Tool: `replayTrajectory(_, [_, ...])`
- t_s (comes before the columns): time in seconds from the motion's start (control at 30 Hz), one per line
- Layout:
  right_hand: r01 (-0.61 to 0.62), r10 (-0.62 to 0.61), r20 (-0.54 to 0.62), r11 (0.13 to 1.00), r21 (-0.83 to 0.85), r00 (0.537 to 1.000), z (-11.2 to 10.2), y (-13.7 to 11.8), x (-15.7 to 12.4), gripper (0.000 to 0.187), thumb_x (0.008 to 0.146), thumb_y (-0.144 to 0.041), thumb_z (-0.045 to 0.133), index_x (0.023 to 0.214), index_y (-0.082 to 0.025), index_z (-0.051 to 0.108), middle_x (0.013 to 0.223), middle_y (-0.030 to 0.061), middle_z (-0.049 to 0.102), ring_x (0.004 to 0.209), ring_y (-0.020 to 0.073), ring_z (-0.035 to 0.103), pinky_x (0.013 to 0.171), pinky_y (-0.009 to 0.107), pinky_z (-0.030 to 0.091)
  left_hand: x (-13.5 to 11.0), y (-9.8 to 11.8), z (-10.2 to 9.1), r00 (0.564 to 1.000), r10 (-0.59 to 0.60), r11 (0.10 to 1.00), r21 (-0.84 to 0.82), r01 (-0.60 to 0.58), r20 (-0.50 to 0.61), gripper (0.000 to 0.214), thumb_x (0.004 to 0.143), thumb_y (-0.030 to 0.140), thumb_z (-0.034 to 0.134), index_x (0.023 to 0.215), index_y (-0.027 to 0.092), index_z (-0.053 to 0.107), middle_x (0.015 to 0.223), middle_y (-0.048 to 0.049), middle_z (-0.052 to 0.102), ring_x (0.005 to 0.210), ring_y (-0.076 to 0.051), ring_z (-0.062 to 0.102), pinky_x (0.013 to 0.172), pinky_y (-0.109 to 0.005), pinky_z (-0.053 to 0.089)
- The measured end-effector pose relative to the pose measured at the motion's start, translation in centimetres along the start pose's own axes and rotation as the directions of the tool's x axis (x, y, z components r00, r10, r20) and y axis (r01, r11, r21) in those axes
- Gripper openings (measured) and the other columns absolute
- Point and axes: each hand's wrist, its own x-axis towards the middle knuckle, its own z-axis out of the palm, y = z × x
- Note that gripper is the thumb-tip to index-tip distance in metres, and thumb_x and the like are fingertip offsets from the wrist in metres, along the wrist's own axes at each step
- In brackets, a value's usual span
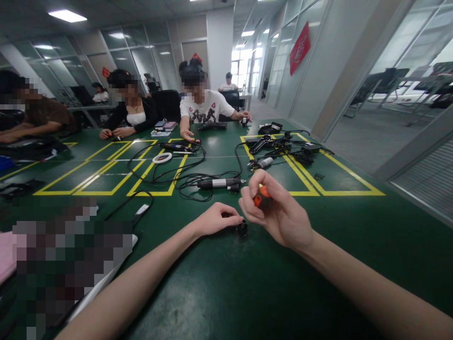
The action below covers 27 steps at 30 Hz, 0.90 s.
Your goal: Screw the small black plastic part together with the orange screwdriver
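My right hand [279, 215] is closed around an orange and black tool handle [262, 198], held upright over a small black cylindrical part [242, 229] that stands on the green table [226, 283]. My left hand [215, 218] is curled beside that part, fingertips pinching it at its left side. What lies between the handle and the part is hidden by my fingers.
A black and silver electric screwdriver [220, 183] with tangled cables lies just beyond my hands. A white ring [162, 157], more tools and chargers [283, 146] sit within yellow floor-tape boxes. Other people sit at the far side. A blurred patch covers the left near corner.
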Motion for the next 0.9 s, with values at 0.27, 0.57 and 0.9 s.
replayTrajectory(0.27, [-0.059,0.06,-0.03,0.998,0.011,0.998,0.15,-0.57,0.21,0.048,0.1,-0.054,0.055,0.066,-0.02,0.053,0.051,-0.0078,0.031,0.044,0.0083,0.022,0.044,0.023,0.017,0.17,0.09,-0.12,1.0,-0.022,0.999,0.023,0.022,-0.003,0.035,0.086,0.046,0.069,0.084,0.012,0.079,0.075,-0.0018,0.07,0.073,-0.016,0.057,0.07,-0.025,0.043])
replayTrajectory(0.57, [-0.035,0.035,-0.018,0.999,0.014,0.999,-0.2,-0.36,-0.08,0.029,0.095,-0.045,0.065,0.086,-0.024,0.048,0.055,-0.0102,0.041,0.045,0.0075,0.021,0.044,0.02,0.016,0.02,0.2,-0.08,1.0,0.005,0.999,0.043,-0.005,0.002,0.036,0.09,0.043,0.067,0.091,0.011,0.082,0.082,-0.0035,0.074,0.079,-0.018,0.062,0.076,-0.026,0.047])
replayTrajectory(0.9, [-0.029,0.027,-0.08,0.999,-0.027,0.996,0.14,-0.65,0.49,0.044,0.096,-0.053,0.063,0.069,-0.019,0.055,0.058,-0.0051,0.039,0.048,0.0087,0.029,0.043,0.022,0.022,0.06,0.13,-0.21,0.999,0.012,1.0,0.005,-0.012,0.031,0.036,0.088,0.043,0.066,0.092,0.01,0.081,0.088,-0.0062,0.077,0.081,-0.018,0.063,0.08,-0.028,0.048])
